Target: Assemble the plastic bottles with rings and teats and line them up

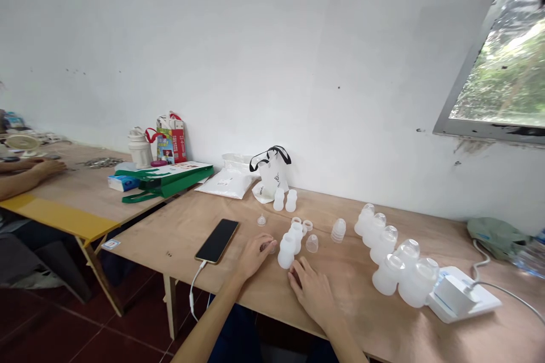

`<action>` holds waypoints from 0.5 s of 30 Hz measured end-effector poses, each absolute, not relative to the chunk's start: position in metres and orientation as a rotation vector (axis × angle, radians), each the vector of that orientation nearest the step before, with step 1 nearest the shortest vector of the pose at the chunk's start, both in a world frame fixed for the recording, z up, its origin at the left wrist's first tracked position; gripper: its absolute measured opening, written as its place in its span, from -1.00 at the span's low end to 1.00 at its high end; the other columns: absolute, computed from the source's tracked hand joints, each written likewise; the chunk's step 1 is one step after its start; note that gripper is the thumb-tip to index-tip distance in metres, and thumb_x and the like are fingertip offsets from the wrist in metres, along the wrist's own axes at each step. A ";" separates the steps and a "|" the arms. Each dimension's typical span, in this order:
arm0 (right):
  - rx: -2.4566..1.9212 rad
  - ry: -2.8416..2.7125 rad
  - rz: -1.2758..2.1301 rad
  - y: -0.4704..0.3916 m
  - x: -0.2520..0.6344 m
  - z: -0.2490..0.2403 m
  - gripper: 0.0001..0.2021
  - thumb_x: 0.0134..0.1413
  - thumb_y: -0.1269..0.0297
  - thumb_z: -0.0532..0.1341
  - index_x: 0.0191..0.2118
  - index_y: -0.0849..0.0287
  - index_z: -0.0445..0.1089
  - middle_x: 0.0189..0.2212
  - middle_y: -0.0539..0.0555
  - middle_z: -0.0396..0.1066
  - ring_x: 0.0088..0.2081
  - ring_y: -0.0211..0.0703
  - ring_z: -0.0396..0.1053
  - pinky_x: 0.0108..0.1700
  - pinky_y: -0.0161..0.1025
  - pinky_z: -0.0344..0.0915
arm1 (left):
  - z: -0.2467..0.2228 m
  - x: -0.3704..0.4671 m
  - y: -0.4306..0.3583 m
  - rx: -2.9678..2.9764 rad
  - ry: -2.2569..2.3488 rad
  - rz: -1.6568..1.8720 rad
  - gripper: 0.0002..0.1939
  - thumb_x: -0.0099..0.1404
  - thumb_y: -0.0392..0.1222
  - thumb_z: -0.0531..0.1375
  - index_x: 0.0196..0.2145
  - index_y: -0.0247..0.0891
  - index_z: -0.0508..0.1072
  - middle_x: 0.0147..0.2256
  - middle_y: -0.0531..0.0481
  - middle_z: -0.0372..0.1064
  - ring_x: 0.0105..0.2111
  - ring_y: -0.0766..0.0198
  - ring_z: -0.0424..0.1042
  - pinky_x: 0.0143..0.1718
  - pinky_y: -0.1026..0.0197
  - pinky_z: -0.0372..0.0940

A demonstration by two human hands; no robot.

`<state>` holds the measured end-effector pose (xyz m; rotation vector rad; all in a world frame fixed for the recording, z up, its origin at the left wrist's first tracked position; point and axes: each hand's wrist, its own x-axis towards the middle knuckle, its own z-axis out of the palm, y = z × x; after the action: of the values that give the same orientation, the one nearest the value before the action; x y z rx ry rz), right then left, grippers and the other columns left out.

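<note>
Two frosted baby bottles [286, 250] stand one behind the other between my hands. My left hand [254, 253] is to their left, its fingers curled over a small clear piece [272, 248] mostly covered by the fingertips; it resembles a bottle nipple. My right hand [311, 289] rests on the table by the front bottle's base, fingers loosely bent and nothing seen in them. A clear nipple [261, 219] stands farther back. White collar rings [307, 226] and a clear dome cap [312, 244] lie behind and right of the bottles.
Capped bottles [383, 244] form rows at right, by a white charger [460, 295]. Stacked caps [338, 231] and two bottles [291, 200] stand farther back. A phone [217, 241] with a cable lies left. Bags [230, 182] line the wall. Another person's arms [32, 176] rest at far left.
</note>
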<state>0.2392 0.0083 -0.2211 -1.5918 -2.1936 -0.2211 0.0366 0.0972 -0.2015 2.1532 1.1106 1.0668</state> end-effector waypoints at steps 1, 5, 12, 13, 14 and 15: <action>-1.598 -2.199 -0.218 0.008 0.239 -0.220 -0.88 0.40 0.31 0.05 -0.20 0.05 0.30 -0.25 -0.03 0.45 -0.38 -0.17 0.52 -0.48 -0.28 0.07 | -0.201 0.037 0.097 2.144 1.111 1.088 -0.58 0.49 0.05 0.05 -0.36 -0.21 0.55 -0.17 -0.07 0.57 -0.16 0.14 0.50 -0.04 0.15 0.36; -1.602 -2.202 -0.187 0.007 0.239 -0.217 -0.86 0.40 0.32 0.05 -0.22 0.05 0.31 -0.23 -0.02 0.47 -0.37 -0.16 0.53 -0.47 -0.28 0.09 | -0.202 0.037 0.097 2.138 1.118 1.059 -0.63 0.46 0.00 0.06 -0.35 -0.21 0.56 -0.12 -0.10 0.57 -0.13 0.12 0.51 -0.01 0.14 0.36; -1.501 -2.207 -0.047 0.003 0.236 -0.212 -0.83 0.40 0.30 0.07 -0.28 0.05 0.30 -0.33 -0.09 0.52 -0.33 -0.14 0.54 -0.38 -0.27 0.17 | -0.211 0.035 0.099 2.168 1.112 0.975 -0.79 0.31 -0.22 0.13 -0.30 -0.16 0.59 -0.04 -0.06 0.54 -0.03 0.10 0.49 0.11 0.09 0.32; -1.495 -2.183 -0.031 0.003 0.236 -0.212 -0.83 0.40 0.29 0.07 -0.28 0.05 0.30 -0.33 -0.09 0.53 -0.33 -0.13 0.55 -0.38 -0.27 0.17 | -0.211 0.034 0.099 2.169 1.111 0.966 -0.79 0.30 -0.24 0.13 -0.29 -0.15 0.59 -0.04 -0.06 0.54 -0.02 0.10 0.49 0.12 0.09 0.32; -1.496 -2.151 -0.014 0.003 0.236 -0.212 -0.83 0.40 0.29 0.06 -0.28 0.05 0.30 -0.33 -0.09 0.54 -0.33 -0.13 0.55 -0.38 -0.27 0.17 | -0.211 0.034 0.099 2.169 1.113 0.957 -0.78 0.30 -0.23 0.13 -0.29 -0.15 0.60 -0.03 -0.06 0.54 -0.02 0.10 0.49 0.13 0.09 0.32; -1.503 -2.115 0.003 0.004 0.237 -0.211 -0.82 0.41 0.29 0.05 -0.28 0.04 0.30 -0.33 -0.09 0.55 -0.34 -0.13 0.55 -0.39 -0.27 0.17 | -0.210 0.034 0.098 2.168 1.117 0.952 -0.78 0.33 -0.21 0.12 -0.30 -0.15 0.60 -0.03 -0.07 0.54 -0.01 0.10 0.49 0.13 0.09 0.32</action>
<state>0.2367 0.0036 -0.2110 -1.5033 -2.1150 0.0031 0.0340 0.0983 -0.2101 2.1675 1.1165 0.9517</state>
